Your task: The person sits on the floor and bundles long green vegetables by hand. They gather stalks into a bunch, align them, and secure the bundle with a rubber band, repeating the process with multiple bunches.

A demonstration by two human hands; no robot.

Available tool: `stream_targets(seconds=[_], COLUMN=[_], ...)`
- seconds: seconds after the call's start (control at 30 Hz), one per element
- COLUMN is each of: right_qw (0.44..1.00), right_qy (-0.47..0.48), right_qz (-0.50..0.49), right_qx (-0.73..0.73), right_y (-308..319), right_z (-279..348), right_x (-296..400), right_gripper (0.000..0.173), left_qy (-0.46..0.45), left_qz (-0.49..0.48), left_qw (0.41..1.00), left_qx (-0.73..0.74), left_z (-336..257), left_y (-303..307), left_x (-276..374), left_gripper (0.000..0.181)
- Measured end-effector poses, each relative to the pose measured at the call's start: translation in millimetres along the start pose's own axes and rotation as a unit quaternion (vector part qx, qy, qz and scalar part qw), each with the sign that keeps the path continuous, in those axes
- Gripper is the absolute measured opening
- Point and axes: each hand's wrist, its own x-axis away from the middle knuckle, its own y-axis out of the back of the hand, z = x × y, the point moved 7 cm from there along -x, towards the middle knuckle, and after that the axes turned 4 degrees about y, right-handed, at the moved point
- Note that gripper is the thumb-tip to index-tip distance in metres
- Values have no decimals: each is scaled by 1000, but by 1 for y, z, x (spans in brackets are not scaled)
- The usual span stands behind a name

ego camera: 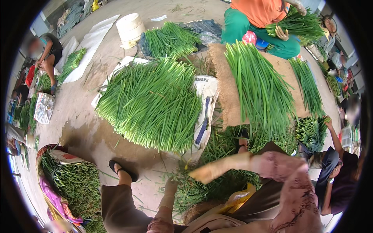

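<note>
Before me a large pile of green garlic chives [151,104], cut pale ends towards me, lies on a white woven sack [204,116]. My left hand [171,184] hangs low in front of me, over the floor at the edge of loose green trimmings [204,186]; its fingers are indistinct. To its right, my right hand [202,174] reaches across above the trimmings, blurred, with no held item discernible. Beyond it on the right, long chives [259,87] rest on brown burlap [228,102]. A yellow plastic bag [237,201] lies by my lap.
Left of my foot stands a cloth-lined container of bundled chives [77,186]. A person in orange [259,11] opposite holds a bunch. Another person's arm [335,139] touches bundles at right. A white bucket [130,27] and more chives [172,39] stand farther off.
</note>
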Motion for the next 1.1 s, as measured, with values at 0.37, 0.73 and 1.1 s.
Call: stream_targets(seconds=[0.37,0.73,1.1], right_qw=[835,879,817], right_qy=[161,36,176], right_qz=[-521,-421,-544], right_qx=[73,222,75], right_y=[228,240,314], right_z=[-70,-39,-68], right_x=[-111,-131,-162], right_gripper=[56,106,89], left_qy=[-123,-110,-77], left_qz=[39,-160,33], left_qw=[915,978,993], left_qx=[382,-82,81], left_z=[-107,-164,-211], left_y=[10,-8,-43], left_x=[-70,-101,-81], left_gripper=[30,52,36])
